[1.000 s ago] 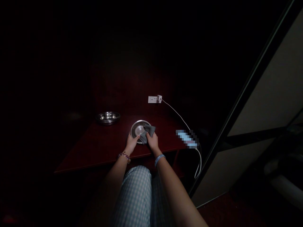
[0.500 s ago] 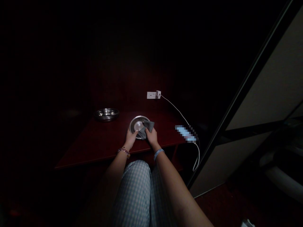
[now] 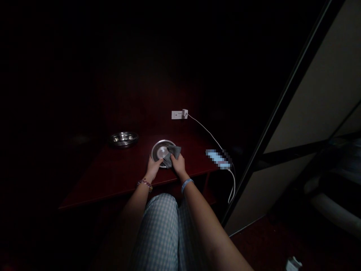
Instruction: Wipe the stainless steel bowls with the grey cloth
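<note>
Your left hand [image 3: 153,168] is curled partly closed on the near rim of a shallow round stainless-steel bowl [image 3: 161,149]. Your right hand [image 3: 179,165] pinches a crumpled grey knitted cloth [image 3: 172,153], pressed against the bowl's inside. The bowl sits near the front edge of a dark red wooden table [image 3: 113,180], lower middle of the frame. It should handle light and stiff, but polished steel looks slippery; can't tell if it's wet. Keep hold at the rim, where your left hand is. The cloth looks soft and will bunch and shift. A second steel bowl [image 3: 123,139] sits left of it, well apart. Upper middle, a white wall socket [image 3: 176,114] feeds a white cable [image 3: 203,131] toward a pixelated blurred object [image 3: 218,159] on the right.
</note>
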Demonstrator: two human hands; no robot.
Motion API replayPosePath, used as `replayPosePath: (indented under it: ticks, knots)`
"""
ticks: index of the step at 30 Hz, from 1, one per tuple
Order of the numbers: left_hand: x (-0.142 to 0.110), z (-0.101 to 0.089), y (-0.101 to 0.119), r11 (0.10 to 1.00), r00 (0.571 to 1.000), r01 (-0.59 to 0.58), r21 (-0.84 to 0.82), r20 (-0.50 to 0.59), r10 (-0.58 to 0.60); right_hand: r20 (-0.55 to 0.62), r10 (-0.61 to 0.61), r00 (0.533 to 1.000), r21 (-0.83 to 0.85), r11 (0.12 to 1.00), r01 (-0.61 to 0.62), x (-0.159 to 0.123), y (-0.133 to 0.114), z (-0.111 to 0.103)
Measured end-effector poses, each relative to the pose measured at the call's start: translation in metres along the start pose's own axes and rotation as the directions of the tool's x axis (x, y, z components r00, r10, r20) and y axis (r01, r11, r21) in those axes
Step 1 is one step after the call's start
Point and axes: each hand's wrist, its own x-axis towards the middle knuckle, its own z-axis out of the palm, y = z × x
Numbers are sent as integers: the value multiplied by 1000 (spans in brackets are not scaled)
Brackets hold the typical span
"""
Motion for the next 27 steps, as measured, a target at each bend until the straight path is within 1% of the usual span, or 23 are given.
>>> replayPosePath:
  ticks: [5,9,16,23,27]
  knots:
    - [0,1,2,1000,1000,-15,-15,21,16,13,30,999,-10,1000,-30,0,-3,-1]
    - [-1,2,3,1000,999,-27,-16,27,28,14,21,1000,-17,1000,-21,-1,-5,-3]
    - [0,2,2,1000,1000,8,17,-7,-8,5,36,999,-23,999,-35,0,-4,-2]
    - [-1,2,5,999,999,11,48,-33,-10,11,40,999,-21,999,-40,-1,-6,-2]
    - [-1,2,7,997,997,54,55,-55,-51,21,33,999,-14,999,-33,-2,-7,-3]
